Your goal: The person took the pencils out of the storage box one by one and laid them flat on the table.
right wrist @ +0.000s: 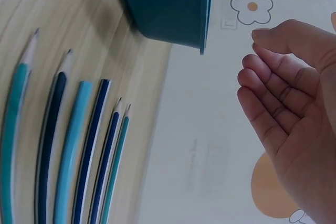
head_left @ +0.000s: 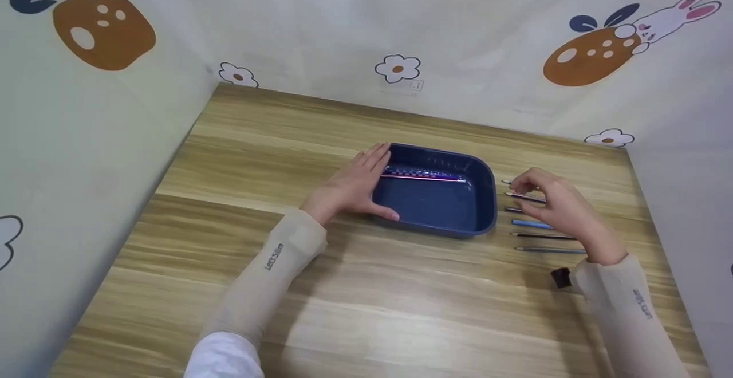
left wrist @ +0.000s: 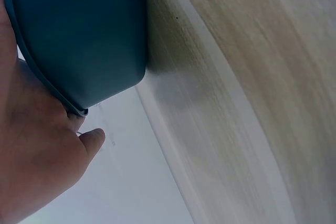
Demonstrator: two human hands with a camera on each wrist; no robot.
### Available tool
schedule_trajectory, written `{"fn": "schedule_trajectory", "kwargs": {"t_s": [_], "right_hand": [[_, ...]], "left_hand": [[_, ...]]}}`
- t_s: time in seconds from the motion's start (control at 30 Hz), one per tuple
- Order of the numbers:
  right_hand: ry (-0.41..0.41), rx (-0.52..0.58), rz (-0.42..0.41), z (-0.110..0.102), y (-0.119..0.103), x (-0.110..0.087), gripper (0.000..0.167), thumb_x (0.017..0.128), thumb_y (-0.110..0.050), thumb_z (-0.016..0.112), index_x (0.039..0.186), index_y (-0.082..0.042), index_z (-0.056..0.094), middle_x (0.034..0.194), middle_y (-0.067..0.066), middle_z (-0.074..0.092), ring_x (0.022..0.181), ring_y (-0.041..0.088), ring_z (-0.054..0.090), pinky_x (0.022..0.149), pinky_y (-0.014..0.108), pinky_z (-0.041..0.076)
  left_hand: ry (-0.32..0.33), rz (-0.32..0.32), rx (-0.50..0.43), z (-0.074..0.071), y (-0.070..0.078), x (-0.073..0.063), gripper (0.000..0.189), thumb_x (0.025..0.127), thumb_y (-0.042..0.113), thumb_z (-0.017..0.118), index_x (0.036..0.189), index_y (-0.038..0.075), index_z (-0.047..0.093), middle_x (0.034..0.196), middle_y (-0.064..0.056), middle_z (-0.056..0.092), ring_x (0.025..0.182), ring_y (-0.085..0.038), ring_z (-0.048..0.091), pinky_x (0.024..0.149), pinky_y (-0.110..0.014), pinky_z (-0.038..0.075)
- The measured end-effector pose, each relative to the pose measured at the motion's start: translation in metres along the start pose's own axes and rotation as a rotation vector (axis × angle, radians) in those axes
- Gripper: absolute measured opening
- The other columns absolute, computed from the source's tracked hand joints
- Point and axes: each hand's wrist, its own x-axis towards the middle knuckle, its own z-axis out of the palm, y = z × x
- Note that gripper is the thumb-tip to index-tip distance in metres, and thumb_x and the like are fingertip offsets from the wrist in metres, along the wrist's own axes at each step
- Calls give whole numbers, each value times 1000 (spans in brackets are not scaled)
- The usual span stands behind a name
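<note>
A dark blue rectangular box (head_left: 435, 209) stands on the table, with slim, shiny pink-and-purple patterned sticks (head_left: 424, 176) lying inside along its far side. My left hand (head_left: 358, 186) rests spread on the box's left end, fingers along the rim and thumb over the near edge. The left wrist view shows that hand (left wrist: 42, 145) against the rim. To the right of the box, my right hand (head_left: 550, 197) hovers over a row of pencils (head_left: 541, 235). In the right wrist view its fingers (right wrist: 278, 103) bend loosely, thumb near the index finger, with nothing between them.
Several pencils lie roughly parallel, among them a light blue one (right wrist: 73, 140) with a blunt end and a teal one (right wrist: 13, 129) with a sharpened tip. A small black object (head_left: 561, 278) shows beside the right sleeve. Patterned walls (head_left: 320, 40) enclose the wooden table (head_left: 389, 309).
</note>
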Motion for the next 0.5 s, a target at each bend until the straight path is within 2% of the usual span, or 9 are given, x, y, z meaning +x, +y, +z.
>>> {"fn": "schedule_trajectory", "kwargs": {"t_s": [0.2, 0.5], "right_hand": [[-1, -1, -1, -1, -8, 15, 22, 84, -3, 76, 104, -8, 67, 97, 3, 71, 89, 16, 67, 82, 6, 44], [-19, 18, 20, -5, -21, 37, 20, 89, -4, 71, 108, -7, 67, 101, 3, 70, 95, 19, 65, 83, 19, 47]], "left_hand": [[4, -1, 2, 1, -1, 1, 135, 69, 85, 63, 161, 6, 3, 170, -8, -7, 158, -24, -5, 129, -41, 2], [13, 2, 7, 0, 1, -1, 135, 69, 85, 63, 160, 5, 4, 170, -9, -7, 158, -24, -5, 129, -42, 3]]}}
